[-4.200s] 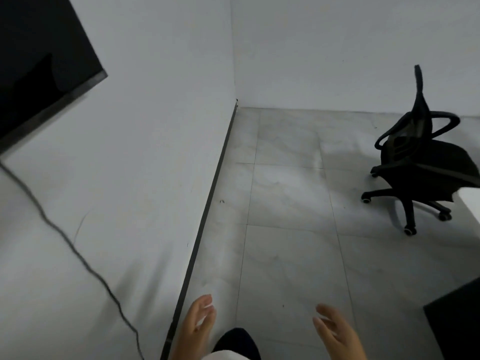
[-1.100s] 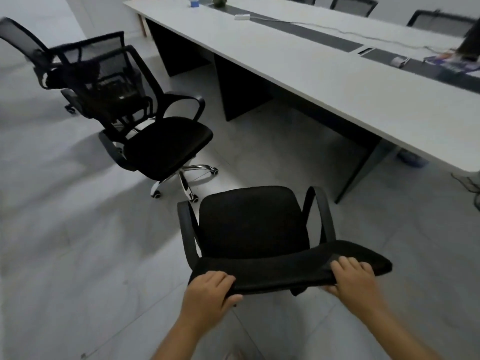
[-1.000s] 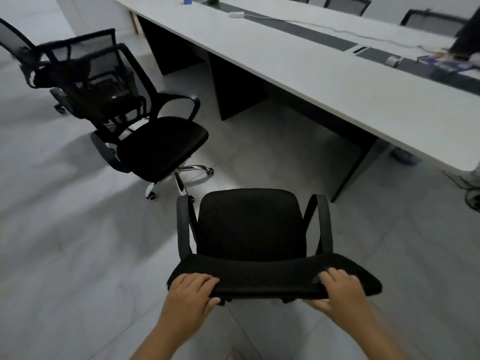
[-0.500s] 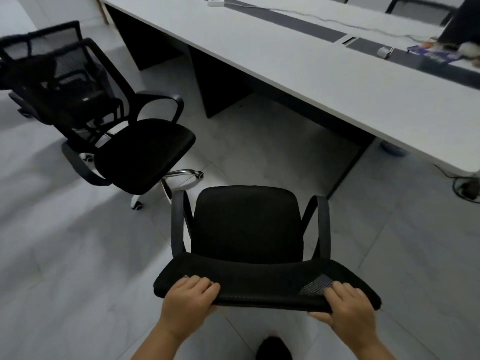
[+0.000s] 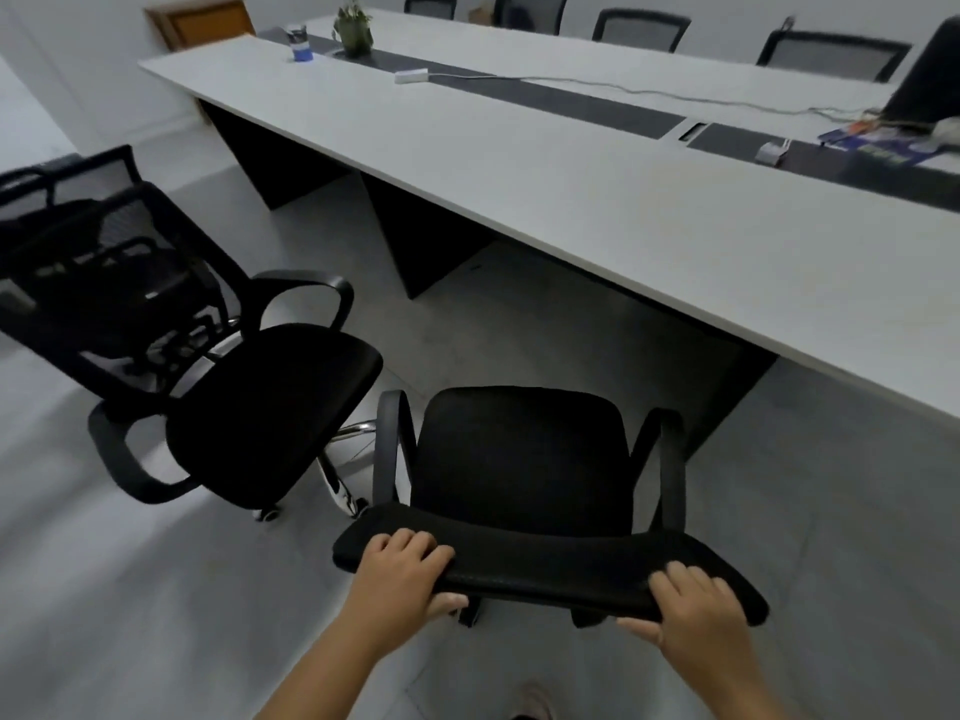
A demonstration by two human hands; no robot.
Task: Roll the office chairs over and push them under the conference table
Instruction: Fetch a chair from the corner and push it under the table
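At 9 o'clock we see a mesh-back chair, and just beside it at 8 o'clock a second office chair with a chrome base, its seat turned toward the table. At 6 o'clock stands the held chair, seat facing the conference table, its front edge near the table edge but not under it. Our left hand grips the left part of the backrest top, fingers curled over it, thumb beneath. Our right hand grips the right part in the same manner. The table runs from 11 to 3 o'clock. On it we note a potted plant, a cable and, at 2 o'clock, blurred small items. More chairs line the far side at 1 o'clock.
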